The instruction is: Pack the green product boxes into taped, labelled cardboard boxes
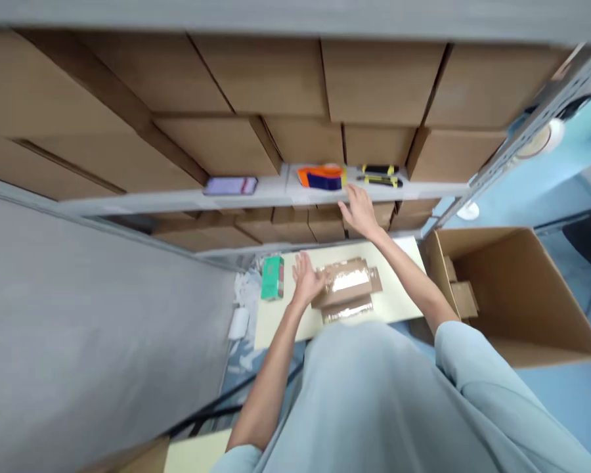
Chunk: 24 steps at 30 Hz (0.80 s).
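Observation:
My right hand (360,211) reaches up to the front edge of the shelf (276,197), its fingers stretched out and holding nothing. Just beyond its fingertips lies an orange and dark-blue object (322,177) with a yellow edge, too blurred to name. Beside that are black-and-yellow hand tools (381,177). Over the cream table (398,289), my left hand (306,279) is open, fingers spread, at the left end of a flattened-looking cardboard box (345,282) with shiny clear tape on it. I cannot tell whether the left hand touches the cardboard.
A phone (230,186) lies on the shelf to the left. Cardboard boxes (266,79) fill the shelves. On the table's left stands a green box (272,277); a white roll (239,323) is beyond the edge. A large open carton (517,289) stands on the right.

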Available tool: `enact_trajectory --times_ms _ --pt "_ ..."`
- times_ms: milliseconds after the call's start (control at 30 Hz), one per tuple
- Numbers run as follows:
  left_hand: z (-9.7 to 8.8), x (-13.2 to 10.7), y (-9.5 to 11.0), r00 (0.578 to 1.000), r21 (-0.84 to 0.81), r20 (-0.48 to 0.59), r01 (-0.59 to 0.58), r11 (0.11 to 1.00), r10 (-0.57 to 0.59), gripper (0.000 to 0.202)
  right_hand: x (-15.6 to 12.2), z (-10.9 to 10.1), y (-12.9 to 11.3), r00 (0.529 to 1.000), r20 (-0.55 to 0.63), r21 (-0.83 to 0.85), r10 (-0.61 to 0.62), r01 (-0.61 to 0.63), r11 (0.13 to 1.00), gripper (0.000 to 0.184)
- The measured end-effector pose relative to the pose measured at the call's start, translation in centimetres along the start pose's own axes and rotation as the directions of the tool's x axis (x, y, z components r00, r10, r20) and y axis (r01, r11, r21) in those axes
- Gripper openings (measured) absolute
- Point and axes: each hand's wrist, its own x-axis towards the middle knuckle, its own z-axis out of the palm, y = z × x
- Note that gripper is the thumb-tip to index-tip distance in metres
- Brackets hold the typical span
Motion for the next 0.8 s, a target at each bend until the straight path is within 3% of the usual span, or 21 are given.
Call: enact_trajectory --times_ms 67,133,200,267,400,533,600,700,800 --pt "1.9 -4.1 -3.5 0.988 -0.117 -0.039 0.145 0.983 -0.151 0.117 -7.3 3.3 1.9 0.997 0.027 0.096 0.065 -0.068 0.993 0.068" --pt "3.5 -7.3 -5.6 0.953 -0.188 -0.071 0.277 0.942 -0.295 0.112 -14.6 6.5 2.7 0.987 0.083 0.234 0.137 -0.153 0.96 0.073" --pt "4.7 -8.8 -6.2 0.923 -0.205 -0.085 0.352 0.913 -0.375 0.106 -20.4 9.4 2.6 0.965 0.157 0.359 0.21 -0.254 0.898 0.085" --pt "5.7 -8.9 -5.6 0.915 -0.197 -0.068 0.378 0.905 -0.397 0.097 -23.8 11.7 2.2 0.924 0.253 0.421 0.288 -0.373 0.827 0.102" --pt "7.1 -7.0 -2.9 0.887 -0.177 -0.009 0.454 0.874 -0.462 0.088 -24.8 14.3 1.4 0.83 0.357 0.445 0.428 -0.554 0.704 0.127" --pt "8.1 -6.0 -1.1 0.846 -0.134 -0.079 0.515 0.847 -0.527 0.097 -23.6 14.9 1.2 0.813 0.343 0.408 0.471 -0.58 0.705 0.136" --pt "8.4 -6.1 -1.2 0.833 -0.143 -0.096 0.53 0.836 -0.545 0.091 -23.4 15.2 1.3 0.786 0.36 0.363 0.502 -0.614 0.701 0.14" --pt "8.6 -6.5 -2.1 0.847 -0.208 -0.088 0.499 0.841 -0.524 0.068 -23.6 15.7 2.1 0.757 0.387 0.337 0.526 -0.648 0.683 0.132" --pt "8.6 -6.8 -3.3 0.886 -0.282 -0.075 0.421 0.862 -0.458 0.058 -23.9 15.7 3.2 0.786 0.394 0.388 0.475 -0.611 0.69 0.113"
